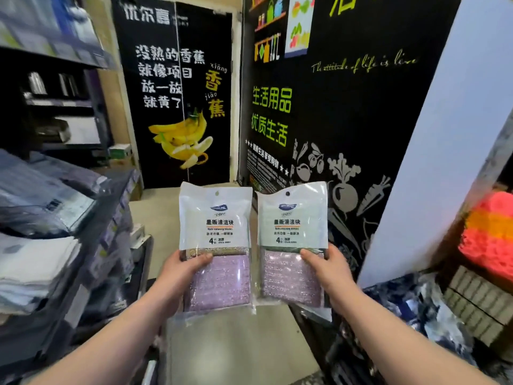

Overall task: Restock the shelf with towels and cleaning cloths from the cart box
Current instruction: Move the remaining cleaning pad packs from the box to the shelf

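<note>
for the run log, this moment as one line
left hand: grips left pack | right hand: grips right pack | packs: upright, side by side

Each hand's grip — left hand (177, 276), right hand (331, 273) — holds a cloth pack.

A shop is shown: packaged goods (33, 270) are stacked on shelving (63, 52) at the left, and black wall panels (361, 107) are printed with a banana picture (180, 140), vegetable drawings (344, 190) and household-goods slogans (270, 101) in Chinese.
</note>
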A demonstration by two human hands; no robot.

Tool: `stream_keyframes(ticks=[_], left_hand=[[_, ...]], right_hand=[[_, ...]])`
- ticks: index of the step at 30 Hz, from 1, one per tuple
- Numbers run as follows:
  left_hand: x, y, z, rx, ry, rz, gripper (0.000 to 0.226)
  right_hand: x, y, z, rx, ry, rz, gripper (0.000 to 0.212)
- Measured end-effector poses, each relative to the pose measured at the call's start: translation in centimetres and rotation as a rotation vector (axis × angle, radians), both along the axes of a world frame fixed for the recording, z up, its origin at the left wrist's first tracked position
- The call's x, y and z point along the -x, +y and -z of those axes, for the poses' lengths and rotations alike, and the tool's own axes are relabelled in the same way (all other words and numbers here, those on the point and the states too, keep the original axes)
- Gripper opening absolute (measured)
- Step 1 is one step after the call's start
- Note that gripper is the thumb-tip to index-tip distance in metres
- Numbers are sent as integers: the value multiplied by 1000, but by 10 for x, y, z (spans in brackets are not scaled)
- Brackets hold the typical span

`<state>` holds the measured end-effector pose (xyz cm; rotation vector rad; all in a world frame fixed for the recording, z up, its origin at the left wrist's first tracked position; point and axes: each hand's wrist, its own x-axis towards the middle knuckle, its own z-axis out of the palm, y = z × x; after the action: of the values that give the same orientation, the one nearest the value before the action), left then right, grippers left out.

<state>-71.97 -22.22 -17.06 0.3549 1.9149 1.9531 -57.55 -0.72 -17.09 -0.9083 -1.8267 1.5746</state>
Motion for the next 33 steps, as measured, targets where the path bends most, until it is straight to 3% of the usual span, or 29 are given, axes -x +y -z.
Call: stream_keyframes(ticks=[5, 8, 16, 33], left_hand=[[17, 65, -13, -25, -8, -122, 14], [30, 83, -16, -47, -21, -176, 38], [88, 93, -6, -32, -17, -423, 15], [340, 117, -3, -109, -41, -555, 22]], right_hand=[[52, 78, -18, 13, 3, -157, 34], [84, 109, -20, 19, -16, -241, 39], [186, 134, -7, 17, 19, -432, 30], [466, 167, -20, 3, 10, -589, 32]])
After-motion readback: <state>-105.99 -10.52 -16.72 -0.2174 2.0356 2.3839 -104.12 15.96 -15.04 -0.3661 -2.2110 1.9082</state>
